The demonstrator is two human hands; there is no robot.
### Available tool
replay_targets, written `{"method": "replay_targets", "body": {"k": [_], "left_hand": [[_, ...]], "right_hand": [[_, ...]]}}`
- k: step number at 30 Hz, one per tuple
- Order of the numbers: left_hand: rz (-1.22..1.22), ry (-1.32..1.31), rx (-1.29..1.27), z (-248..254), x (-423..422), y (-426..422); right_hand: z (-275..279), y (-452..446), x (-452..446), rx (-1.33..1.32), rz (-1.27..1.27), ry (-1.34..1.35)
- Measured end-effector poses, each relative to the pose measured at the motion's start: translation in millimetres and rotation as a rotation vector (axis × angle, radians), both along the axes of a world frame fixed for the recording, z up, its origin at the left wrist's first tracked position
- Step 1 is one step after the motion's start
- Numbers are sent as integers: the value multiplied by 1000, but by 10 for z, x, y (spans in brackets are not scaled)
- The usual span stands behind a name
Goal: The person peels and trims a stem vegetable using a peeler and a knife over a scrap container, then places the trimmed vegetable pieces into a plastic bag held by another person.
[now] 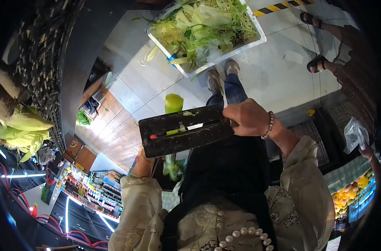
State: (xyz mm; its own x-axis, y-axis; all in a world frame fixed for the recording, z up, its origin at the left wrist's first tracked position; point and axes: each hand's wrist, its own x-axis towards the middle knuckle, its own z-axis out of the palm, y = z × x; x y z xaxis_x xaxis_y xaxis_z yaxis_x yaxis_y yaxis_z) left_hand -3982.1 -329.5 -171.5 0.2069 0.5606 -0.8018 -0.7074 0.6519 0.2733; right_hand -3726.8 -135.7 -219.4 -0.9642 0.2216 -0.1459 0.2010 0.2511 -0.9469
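Note:
My right hand (pixel 247 119) is closed round the right end of a dark, dirty rectangular tool (pixel 186 144) with a long slot in it. The tool covers the fingers of my left hand; only my left wrist (pixel 143 164) shows below its left end. Behind the tool is a long green vegetable (pixel 174 103), its pale green top above the upper edge and leafy green parts below the lower edge. Whether my left hand holds it is hidden.
A white box (pixel 260 41) of green leaves and husks stands beyond my shoes (pixel 214 81). Husked produce (pixel 25 125) lies at the left. Another person's sandalled feet (pixel 317 65) are at the upper right, and a hand (pixel 367 152) with a plastic bag is at the right.

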Motion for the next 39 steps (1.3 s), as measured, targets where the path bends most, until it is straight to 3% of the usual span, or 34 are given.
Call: {"method": "replay_targets", "body": {"k": [9, 27, 31, 34, 37, 38, 39], "left_hand": [[-235, 244, 1, 9, 70, 269], [-611, 320, 269, -14, -17, 553], [-646, 285, 382, -126, 49, 673], [-657, 293, 299, -184, 163, 728], [-512, 274, 260, -42, 344, 882], [-704, 349, 320, -97, 314, 894], [-696, 315, 298, -140, 327, 894]], "right_hand": [[363, 46, 53, 156, 14, 110], [438, 116, 220, 158, -77, 186], [315, 141, 311, 146, -86, 170], [151, 96, 423, 121, -111, 137], [-35, 15, 527, 102, -117, 100], [-94, -1, 563, 99, -120, 89], [-141, -25, 599, 94, -124, 77]]}}
